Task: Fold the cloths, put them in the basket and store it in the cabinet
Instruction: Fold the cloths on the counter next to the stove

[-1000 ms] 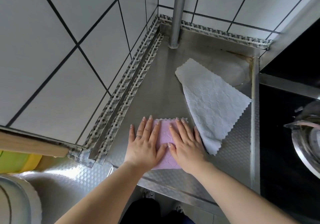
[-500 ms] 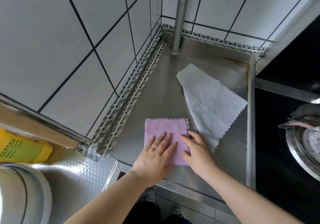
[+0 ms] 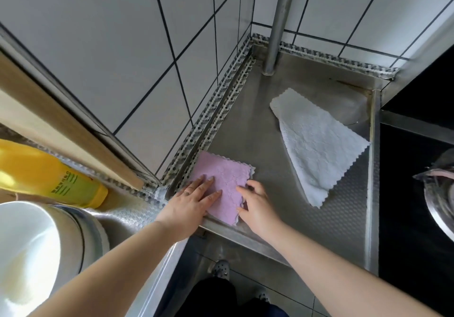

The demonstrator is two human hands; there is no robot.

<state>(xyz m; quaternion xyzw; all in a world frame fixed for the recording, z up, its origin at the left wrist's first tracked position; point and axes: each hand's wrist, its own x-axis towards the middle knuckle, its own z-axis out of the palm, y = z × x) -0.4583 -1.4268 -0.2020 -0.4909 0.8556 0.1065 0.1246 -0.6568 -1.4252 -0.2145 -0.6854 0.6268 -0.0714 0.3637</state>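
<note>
A folded pink cloth (image 3: 224, 181) lies on the steel counter (image 3: 250, 125), close to the perforated strip along the tiled wall. My left hand (image 3: 192, 200) rests flat on its near left part with straight fingers. My right hand (image 3: 256, 206) is at the cloth's right edge, its curled fingers and thumb pinching that edge. A white cloth (image 3: 317, 145) lies loosely folded to the right, apart from both hands. No basket or cabinet is in view.
A steel pole (image 3: 280, 22) stands in the back corner. A yellow bottle (image 3: 49, 176) lies at the left, with a white pot (image 3: 27, 250) below it. A metal bowl (image 3: 439, 194) sits on the black surface at the right. The counter's front edge (image 3: 245, 233) is just below my hands.
The pink cloth has slid left toward the wall strip under my hands. My right hand went from lying flat on it to pinching its right edge. The white cloth stayed put.
</note>
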